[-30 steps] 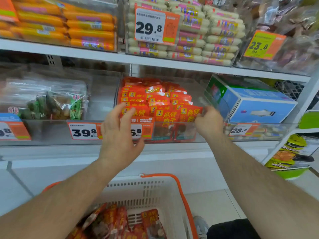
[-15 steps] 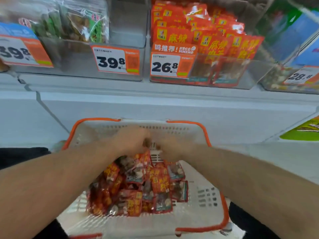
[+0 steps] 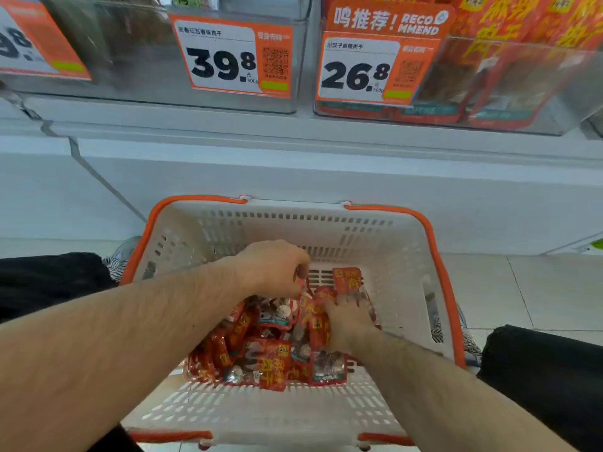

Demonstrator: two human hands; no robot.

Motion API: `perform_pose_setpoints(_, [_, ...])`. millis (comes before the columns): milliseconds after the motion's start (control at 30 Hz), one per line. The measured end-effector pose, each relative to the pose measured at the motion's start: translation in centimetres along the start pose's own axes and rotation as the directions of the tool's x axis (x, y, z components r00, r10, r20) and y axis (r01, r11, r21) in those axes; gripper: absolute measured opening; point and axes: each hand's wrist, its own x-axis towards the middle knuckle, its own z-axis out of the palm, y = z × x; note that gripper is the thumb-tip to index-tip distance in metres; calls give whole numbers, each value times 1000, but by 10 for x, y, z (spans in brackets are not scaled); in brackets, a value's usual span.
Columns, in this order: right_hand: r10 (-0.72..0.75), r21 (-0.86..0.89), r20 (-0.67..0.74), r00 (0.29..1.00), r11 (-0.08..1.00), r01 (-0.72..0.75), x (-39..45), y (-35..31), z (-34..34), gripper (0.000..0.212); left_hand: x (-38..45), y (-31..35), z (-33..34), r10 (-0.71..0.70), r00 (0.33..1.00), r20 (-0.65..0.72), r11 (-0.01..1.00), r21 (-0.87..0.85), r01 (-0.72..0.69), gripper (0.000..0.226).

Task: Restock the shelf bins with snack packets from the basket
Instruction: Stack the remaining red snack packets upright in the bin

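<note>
Reaching down into the white plastic basket [image 3: 394,265] with its orange handles, I have both hands in the heap of red snack packets [image 3: 264,357] lying on its slotted floor. My left hand [image 3: 270,269] is curled over the far edge of the heap, fingers bent down onto a packet, though I cannot tell whether it truly has hold of one. My right hand [image 3: 346,318] lies spread on the packets just beside it, fingers fairly straight and pressing on the wrappers, with one packet [image 3: 347,280] standing up just beyond my fingertips. The packets carry large yellow Chinese characters on red, with clear windows lower down; the small print is too blurred to read. My dark trouser legs flank the basket, which sits on pale floor tiles [image 3: 538,288]. Beyond it rises the white base of the shelf unit [image 3: 293,168]. Above that stand clear plastic bins: the right bin [image 3: 522,89] holds the same red packets and bears an orange tag [image 3: 375,50] reading "RECOMMEND" and 26.8, while the bin [image 3: 137,53] to its left carries a tag [image 3: 231,57] marked 39.8 with a QR code. A third tag [image 3: 36,40] at far left is cut off, showing only part of a price.
</note>
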Motion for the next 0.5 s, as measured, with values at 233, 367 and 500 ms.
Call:
perform_pose_setpoints(233, [-71,-13,183,981,997,75,-3,-2,-41,19,-6,5,-8,-20,1000,18,1000,-11,20,24])
perform_pose_setpoints(367, [-185,-64,52,981,980,188,-28,1,-108,7,-12,5,-13,-42,999,-26,998,-41,41,30])
perform_pose_setpoints(500, [-261,-131,-71,963,959,250,-64,13,-183,9,-21,11,-23,-87,994,-64,985,-157,76,69])
